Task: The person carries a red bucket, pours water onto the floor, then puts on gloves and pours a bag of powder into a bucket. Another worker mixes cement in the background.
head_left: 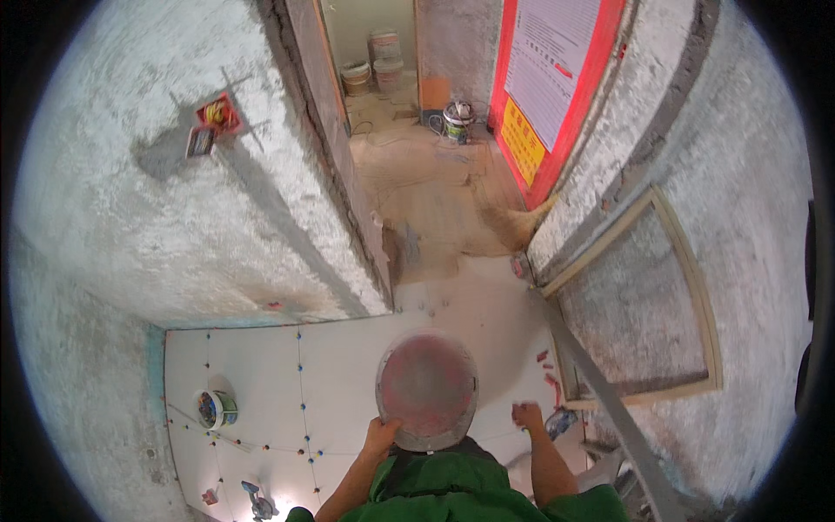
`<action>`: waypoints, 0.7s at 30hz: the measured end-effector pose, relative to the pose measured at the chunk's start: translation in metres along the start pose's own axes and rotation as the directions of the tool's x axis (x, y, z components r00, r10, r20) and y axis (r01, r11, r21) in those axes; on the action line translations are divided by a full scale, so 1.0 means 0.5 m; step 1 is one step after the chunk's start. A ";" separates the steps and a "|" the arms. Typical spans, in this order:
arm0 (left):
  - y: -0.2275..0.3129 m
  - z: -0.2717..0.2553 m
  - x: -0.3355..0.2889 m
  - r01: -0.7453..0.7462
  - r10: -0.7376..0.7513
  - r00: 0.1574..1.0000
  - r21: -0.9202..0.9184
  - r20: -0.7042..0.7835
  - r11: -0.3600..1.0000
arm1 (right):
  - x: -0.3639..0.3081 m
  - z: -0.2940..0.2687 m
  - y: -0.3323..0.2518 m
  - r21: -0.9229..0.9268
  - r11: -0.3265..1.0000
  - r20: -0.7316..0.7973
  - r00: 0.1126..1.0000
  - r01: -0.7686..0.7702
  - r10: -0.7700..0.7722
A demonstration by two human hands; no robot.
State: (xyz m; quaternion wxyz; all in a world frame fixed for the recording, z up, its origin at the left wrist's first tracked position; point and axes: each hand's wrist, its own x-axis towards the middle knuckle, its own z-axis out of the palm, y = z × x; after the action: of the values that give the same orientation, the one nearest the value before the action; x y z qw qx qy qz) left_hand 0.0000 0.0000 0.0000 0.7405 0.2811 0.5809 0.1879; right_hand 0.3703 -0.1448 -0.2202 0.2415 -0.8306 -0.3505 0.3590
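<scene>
My left hand [380, 432] grips the near left rim of a round, dusty tub-like thing [424, 387] with a grey edge and a pinkish-red middle. It is in front of my body, above the pale tiled floor [348, 374]. My right hand [526, 416] is off to the right, apart from the round thing, with its fingers curled in. Whether something small is inside those fingers does not show. Just beyond my right wrist lies a dark grey tool [559, 424], partly hidden by the arm.
A small bucket of colourful pieces [217, 409] and a power tool [258, 502] stand at left. Small levelling caps [304, 452] dot the tile joints. Red pieces [552, 380], a framed screen [639, 304] and a long grey bar [600, 383] are at right. Ahead, a passage holds buckets [457, 122].
</scene>
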 end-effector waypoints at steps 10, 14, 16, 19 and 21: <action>0.384 0.189 0.324 0.000 0.000 1.000 0.243 0.001 0.970 | 0.463 -0.274 -0.561 0.413 0.909 -0.026 0.998 0.056 -0.050; 0.515 0.248 0.439 0.036 -0.059 0.990 0.180 0.125 0.983 | 0.476 -0.220 -0.434 0.468 0.850 0.062 0.969 -0.240 0.239; 0.586 0.281 0.494 0.042 -0.056 0.982 0.082 0.179 0.996 | 0.458 -0.204 -0.367 0.425 0.825 0.128 0.927 -0.373 0.353; 0.689 0.337 0.569 0.112 -0.116 0.992 0.081 0.043 0.990 | 0.463 -0.197 -0.300 0.288 0.791 0.217 0.842 -0.539 0.495; 0.733 0.365 0.622 -0.018 0.025 0.994 -0.071 0.102 0.997 | 0.510 -0.195 -0.273 0.240 0.743 0.269 0.778 -0.625 0.568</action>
State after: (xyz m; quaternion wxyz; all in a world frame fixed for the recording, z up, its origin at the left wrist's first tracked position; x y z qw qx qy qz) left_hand 0.2731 0.4349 0.0284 0.7768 0.2706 0.5318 0.2015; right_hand 0.5157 0.1204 -0.1788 0.2106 -0.8136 -0.0233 0.5414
